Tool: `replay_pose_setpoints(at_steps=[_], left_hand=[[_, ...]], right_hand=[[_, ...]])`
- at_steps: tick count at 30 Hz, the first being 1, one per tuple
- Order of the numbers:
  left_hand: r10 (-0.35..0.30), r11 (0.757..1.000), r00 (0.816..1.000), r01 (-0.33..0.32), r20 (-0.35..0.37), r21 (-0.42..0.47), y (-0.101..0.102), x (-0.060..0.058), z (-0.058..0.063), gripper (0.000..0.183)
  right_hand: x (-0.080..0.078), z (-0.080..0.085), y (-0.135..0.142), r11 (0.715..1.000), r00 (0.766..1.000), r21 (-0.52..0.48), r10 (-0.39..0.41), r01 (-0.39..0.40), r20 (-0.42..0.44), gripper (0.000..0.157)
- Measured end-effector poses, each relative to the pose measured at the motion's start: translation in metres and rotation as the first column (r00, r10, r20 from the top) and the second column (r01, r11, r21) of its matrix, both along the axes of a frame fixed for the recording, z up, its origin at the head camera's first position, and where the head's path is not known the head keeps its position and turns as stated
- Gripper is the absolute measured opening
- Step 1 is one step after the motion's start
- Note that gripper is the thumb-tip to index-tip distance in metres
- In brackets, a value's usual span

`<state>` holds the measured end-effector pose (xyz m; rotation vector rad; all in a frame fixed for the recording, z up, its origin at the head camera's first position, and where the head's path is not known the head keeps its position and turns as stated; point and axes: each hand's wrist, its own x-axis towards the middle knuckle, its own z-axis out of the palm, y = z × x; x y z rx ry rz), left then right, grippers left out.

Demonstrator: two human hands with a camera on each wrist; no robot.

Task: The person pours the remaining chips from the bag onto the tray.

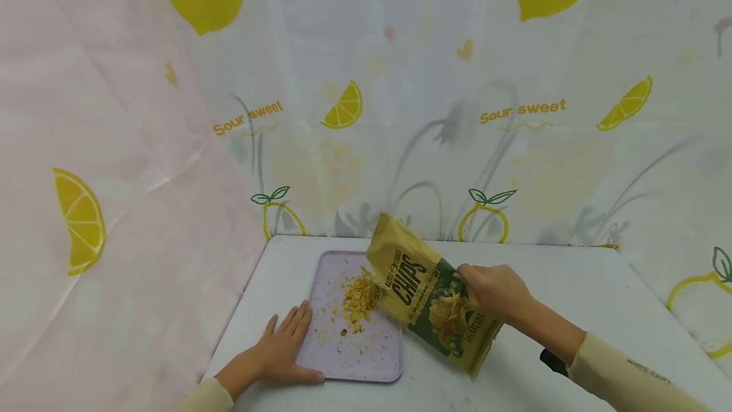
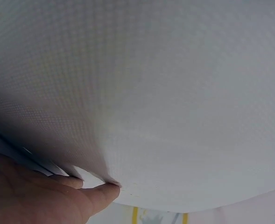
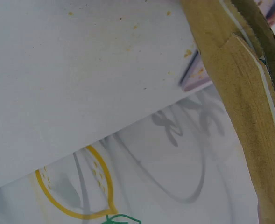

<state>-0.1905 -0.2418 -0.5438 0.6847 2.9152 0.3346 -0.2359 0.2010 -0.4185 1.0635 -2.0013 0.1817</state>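
A green and tan chips bag (image 1: 426, 297) hangs tilted over the right side of a pale purple tray (image 1: 327, 361). My right hand (image 1: 497, 291) grips the bag by its upper right edge. The lower left corner of the bag overlaps a heap of broken yellow chips (image 1: 357, 301) on the tray. Flat and with fingers spread, my left hand (image 1: 283, 345) rests at the tray's left edge, thumb at its near corner. In the right wrist view the bag's tan side (image 3: 242, 88) fills the right edge, and the right hand is out of sight.
The tray lies on a white table (image 1: 549, 291). Small crumbs (image 3: 188, 53) are scattered on the tabletop beside the tray. Behind the table hangs a curtain (image 1: 400, 164) printed with lemons, and a pinkish cloth (image 1: 143, 259) borders the left side.
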Motion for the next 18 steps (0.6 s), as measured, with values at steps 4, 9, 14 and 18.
replay_pose_setpoints(at_steps=[4,9,14,18], left_hand=[[0.004,1.0,1.0,-0.004,0.005,0.002,-0.003,-0.002,0.002,0.133],[0.002,1.0,1.0,-0.002,0.009,-0.014,-0.001,0.0,0.01,0.131],[0.001,1.0,1.0,-0.001,0.011,-0.012,0.0,0.001,0.01,0.131],[-0.007,1.0,1.0,0.007,0.014,0.014,0.0,0.001,0.008,0.13]], right_hand=[[-0.001,-0.002,-0.003,1.0,1.0,0.023,-0.006,0.006,0.005,0.045],[-0.003,-0.002,-0.002,1.0,1.0,-0.011,0.011,-0.011,-0.014,0.045],[-0.007,-0.001,-0.002,0.997,0.999,-0.069,0.022,-0.025,-0.043,0.044],[-0.004,-0.004,-0.003,1.0,1.0,-0.011,0.011,-0.011,-0.016,0.045]])
